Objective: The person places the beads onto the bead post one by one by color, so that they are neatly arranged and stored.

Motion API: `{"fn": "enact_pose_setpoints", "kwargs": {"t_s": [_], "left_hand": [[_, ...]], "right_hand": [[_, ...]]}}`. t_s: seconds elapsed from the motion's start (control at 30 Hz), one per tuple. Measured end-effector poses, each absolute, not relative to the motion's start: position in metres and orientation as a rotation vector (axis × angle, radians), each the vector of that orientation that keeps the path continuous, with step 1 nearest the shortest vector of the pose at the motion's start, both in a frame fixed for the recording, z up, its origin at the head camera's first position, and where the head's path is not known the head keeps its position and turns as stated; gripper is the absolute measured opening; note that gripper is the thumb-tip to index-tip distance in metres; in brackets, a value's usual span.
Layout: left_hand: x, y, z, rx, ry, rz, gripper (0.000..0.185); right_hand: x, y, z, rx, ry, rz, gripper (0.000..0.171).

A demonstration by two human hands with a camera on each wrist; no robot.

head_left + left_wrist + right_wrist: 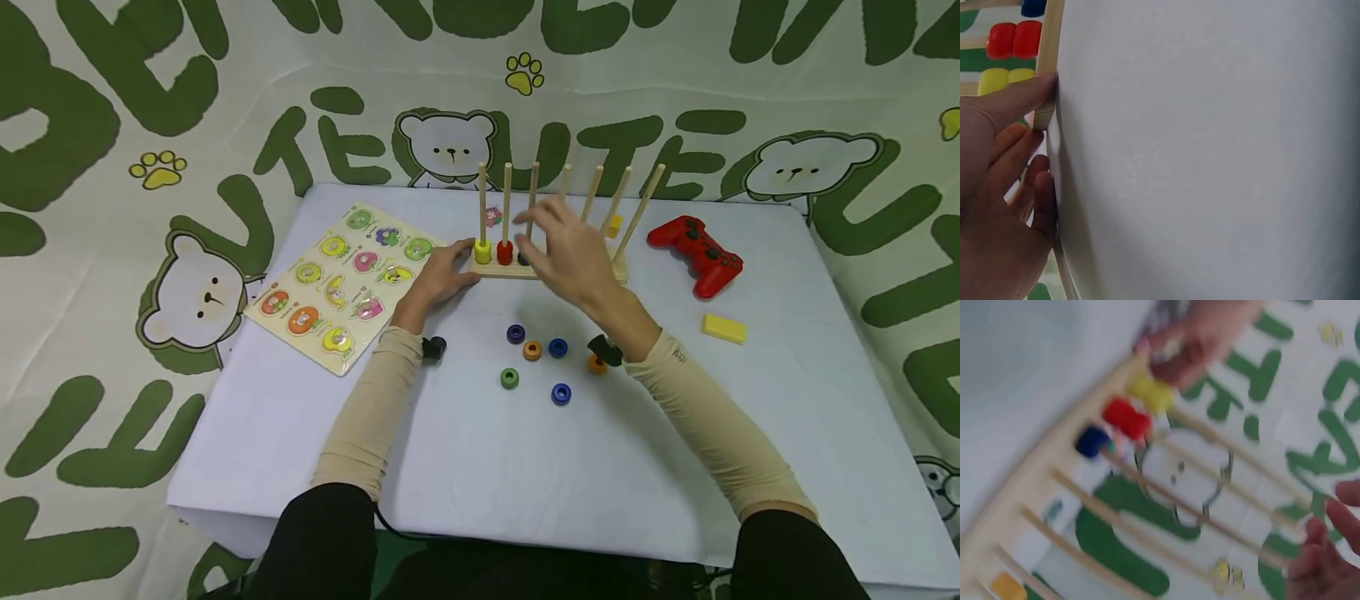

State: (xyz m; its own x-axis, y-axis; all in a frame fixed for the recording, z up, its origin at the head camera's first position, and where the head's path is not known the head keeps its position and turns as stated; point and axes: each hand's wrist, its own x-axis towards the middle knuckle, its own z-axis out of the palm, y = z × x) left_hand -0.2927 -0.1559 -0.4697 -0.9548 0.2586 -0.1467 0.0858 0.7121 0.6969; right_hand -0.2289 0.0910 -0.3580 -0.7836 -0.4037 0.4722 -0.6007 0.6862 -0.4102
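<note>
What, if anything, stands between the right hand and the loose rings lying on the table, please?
Nothing visible does. The right hand hovers open in front of the peg rack, and the loose rings lie on bare white table just nearer the person, below that wrist. The left hand rests on the rack's left end, off to the side.

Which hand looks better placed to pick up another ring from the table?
Probably the right hand: it is free, with open fingers, above the rings. The left hand rests against the end of the peg rack.
</note>
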Motion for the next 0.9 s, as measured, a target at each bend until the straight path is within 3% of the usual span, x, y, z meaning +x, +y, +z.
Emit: {"fn": "enact_pose_setpoints", "kwargs": {"t_s": [0.27, 0.43, 0.67, 0.9], "left_hand": [[-0.292, -0.155, -0.467, 0.252, 2.681, 1.057, 0.073], [-0.292, -0.154, -0.468, 0.237, 2.679, 1.061, 0.074], [-0.293, -0.154, -0.470, 0.231, 2.678, 1.064, 0.073], [-0.292, -0.153, -0.469, 0.237, 2.680, 1.069, 0.074]], "right_hand": [[-0.193, 0.079, -0.421, 0.996, -3.203, 0.354, 0.046], [-0.187, 0.074, -0.434, 0.970, -3.233, 0.331, 0.033], [-0.193, 0.079, -0.422, 0.867, -3.161, 0.531, 0.035], [-0.218, 0.094, -0.368, 0.691, -2.837, 0.795, 0.037]]}}
